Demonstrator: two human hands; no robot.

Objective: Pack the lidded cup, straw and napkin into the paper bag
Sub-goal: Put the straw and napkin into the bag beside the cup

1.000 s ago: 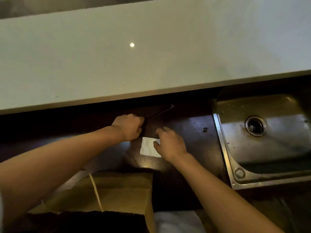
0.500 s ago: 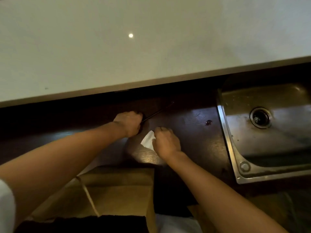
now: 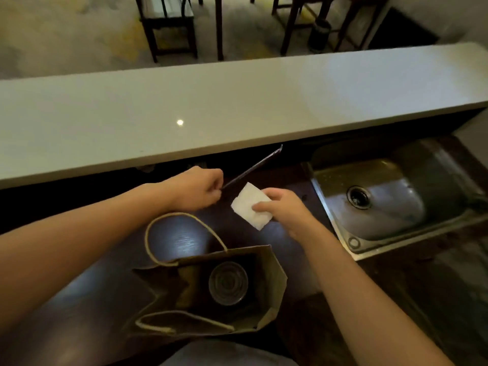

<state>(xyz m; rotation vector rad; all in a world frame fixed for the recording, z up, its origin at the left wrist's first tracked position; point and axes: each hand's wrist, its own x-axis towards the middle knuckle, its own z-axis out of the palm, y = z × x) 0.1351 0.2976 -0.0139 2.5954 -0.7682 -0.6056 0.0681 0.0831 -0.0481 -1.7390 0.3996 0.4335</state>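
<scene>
The left hand [image 3: 196,190] is closed around the near end of a thin dark straw [image 3: 253,167], which slants up and away to the right toward the underside of the pale raised ledge [image 3: 237,107]. Just beside it, the right hand [image 3: 284,210] pinches a white folded napkin [image 3: 250,206] between thumb and fingers, holding it clear of the dark desk [image 3: 79,299]. The 2 hands are near each other but apart, the napkin's upper corner lying close to the straw without clearly touching it.

Nearer the person, below both hands, the brown paper bag [image 3: 274,286] stands open on the desk. Its 2 cord handles fall outward, 1 looping toward the hands and 1 lying along the near edge. Inside the bag the lidded cup [image 3: 228,283] stands upright, its round clear lid facing up.

To the right, a steel sink [image 3: 383,196] with a round drain is set into the desk. Beyond the ledge, dark wooden chairs [image 3: 169,25] stand on a pale floor.
</scene>
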